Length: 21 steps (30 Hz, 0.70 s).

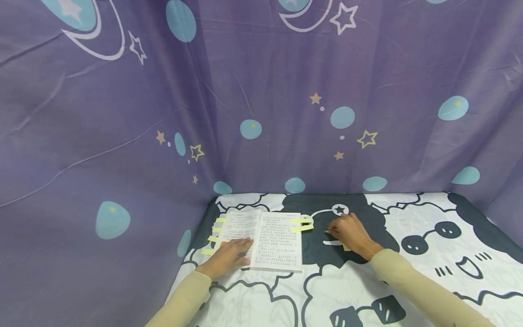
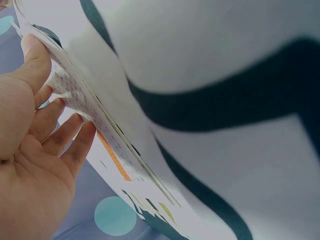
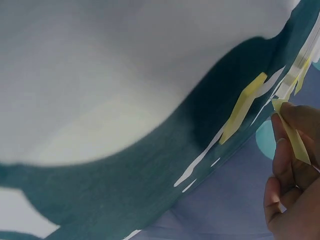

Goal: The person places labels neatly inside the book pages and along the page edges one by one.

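An open book lies on the patterned cloth, with printed text on both pages. My left hand rests on its left page, fingers extended, near an orange patch. To the right of the book, my right hand pinches a thin yellow sticky note between thumb and forefinger. A pad of yellow sticky notes sits on the dark part of the cloth; in the head view the right hand mostly hides it.
Several yellow tabs stick out from the book's left edge, and yellow strips stick out at its right edge. Beneath everything spreads a black-and-white cloth with cartoon faces. Purple curtains hang behind and at the left.
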### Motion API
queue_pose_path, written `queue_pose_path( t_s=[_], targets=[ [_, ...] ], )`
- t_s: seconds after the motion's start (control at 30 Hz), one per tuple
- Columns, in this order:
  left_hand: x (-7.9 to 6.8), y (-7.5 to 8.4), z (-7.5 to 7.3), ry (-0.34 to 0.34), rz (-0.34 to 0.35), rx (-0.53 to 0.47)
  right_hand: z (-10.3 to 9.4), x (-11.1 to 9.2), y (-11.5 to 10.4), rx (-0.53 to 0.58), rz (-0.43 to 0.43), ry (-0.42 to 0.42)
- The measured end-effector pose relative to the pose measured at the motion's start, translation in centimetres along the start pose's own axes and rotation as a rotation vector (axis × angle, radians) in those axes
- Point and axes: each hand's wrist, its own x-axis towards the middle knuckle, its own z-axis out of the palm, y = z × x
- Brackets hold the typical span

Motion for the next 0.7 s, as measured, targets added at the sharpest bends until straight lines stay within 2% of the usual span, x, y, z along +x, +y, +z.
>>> queue_pose_path(
  t_s=[0.27, 0.7],
  targets=[
    [0.0, 0.3, -0.2, 0.011, 0.012, -0.010, 0.3, 0.6, -1.2, 0.020, -0.039, -0.026],
    [0.1, 0.2, -0.3, 0.016, 0.027, 0.019, 1.2, 1.7, -3.0, 0.056, -0.113, -0.024]
  ],
)
